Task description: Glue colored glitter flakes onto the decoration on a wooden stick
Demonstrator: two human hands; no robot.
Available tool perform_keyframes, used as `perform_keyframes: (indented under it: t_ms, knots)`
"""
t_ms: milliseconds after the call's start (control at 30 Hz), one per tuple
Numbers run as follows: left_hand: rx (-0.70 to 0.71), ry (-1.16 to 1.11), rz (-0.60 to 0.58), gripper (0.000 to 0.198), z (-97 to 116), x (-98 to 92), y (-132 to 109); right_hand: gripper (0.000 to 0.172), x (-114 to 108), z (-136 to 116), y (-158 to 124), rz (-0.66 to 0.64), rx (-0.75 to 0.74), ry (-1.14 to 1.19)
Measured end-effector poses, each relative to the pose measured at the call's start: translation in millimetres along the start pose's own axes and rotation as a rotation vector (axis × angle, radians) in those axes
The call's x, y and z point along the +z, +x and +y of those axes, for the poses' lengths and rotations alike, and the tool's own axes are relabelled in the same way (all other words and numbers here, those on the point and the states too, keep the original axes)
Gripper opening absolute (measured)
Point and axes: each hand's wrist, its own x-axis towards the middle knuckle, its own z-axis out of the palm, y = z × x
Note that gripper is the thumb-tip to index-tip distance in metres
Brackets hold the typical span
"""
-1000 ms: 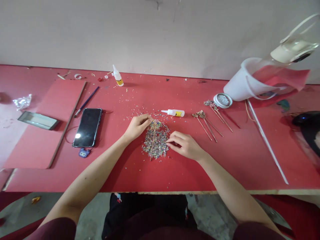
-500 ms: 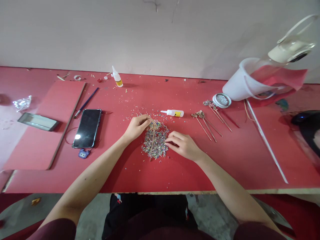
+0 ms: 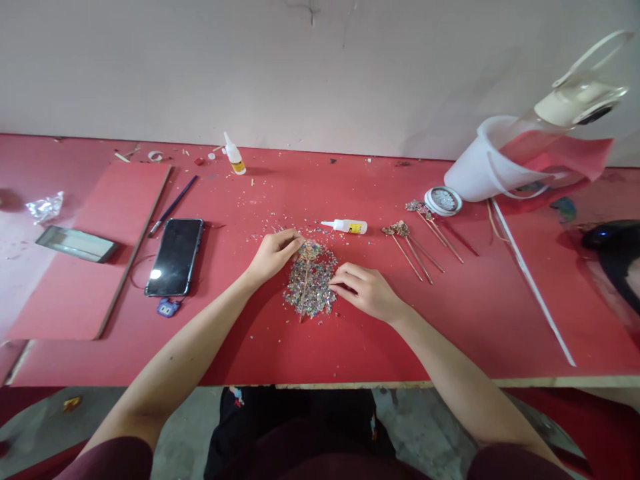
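The left hand, wrist bent inward, pinches the flaky, iridescent head of a slim metallic hairpin at its far end, the thin, straight stick pointing near across a glittering pile of chips. The right hand curls with fingertips at the pile's right edge; whether they grip a chip I cannot tell. Both poses are almost unchanged from a second ago.

The pin has a metallic sheen against a rough, glittering heap of chips, the bench looks smooth and faintly glossy, the phone glassy, the bucket cloudy plastic, the crumpled wrapper shiny, the wall matt.
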Motion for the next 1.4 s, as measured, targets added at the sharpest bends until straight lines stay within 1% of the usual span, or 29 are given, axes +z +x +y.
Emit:
perform_keyframes:
  t_ms: [267,367,500,600,733,833,933,1167,1400]
  knots:
    - [0.004,0.000,-0.005,0.028,1.1,-0.4,0.2,0.016,-0.1,-0.4,0.2,0.005,-0.003,0.015]
    - [0.005,0.003,-0.006,0.028,0.0,-0.1,0.3,0.014,0.2,0.2,-0.3,0.019,0.034,0.079]
    - [0.008,-0.021,-0.008,0.027,-3.0,0.2,0.7,0.010,-1.4,-1.2,0.8,0.046,0.102,0.225]
    - [-0.016,-0.066,-0.010,0.025,-3.2,0.3,0.9,0.007,-3.2,-5.3,3.2,0.122,0.128,0.329]
    - [-0.111,-0.186,-0.059,0.023,2.4,3.2,-0.5,0.003,-1.9,-11.2,5.7,0.306,0.157,0.373]
    - [-0.208,-0.327,-0.111,0.020,8.6,8.4,-3.8,0.005,0.6,-13.2,5.9,0.392,0.174,0.357]
    - [-0.246,-0.388,-0.164,0.020,12.1,13.9,-8.0,0.007,1.8,-13.7,5.6,0.425,0.161,0.305]
    - [-0.218,-0.347,-0.201,0.020,11.3,17.8,-11.2,0.013,3.5,-13.6,5.6,0.382,0.040,0.161]
    - [-0.216,-0.305,-0.213,0.021,9.2,18.5,-10.9,0.012,5.4,-11.3,4.0,0.351,0.011,0.047]
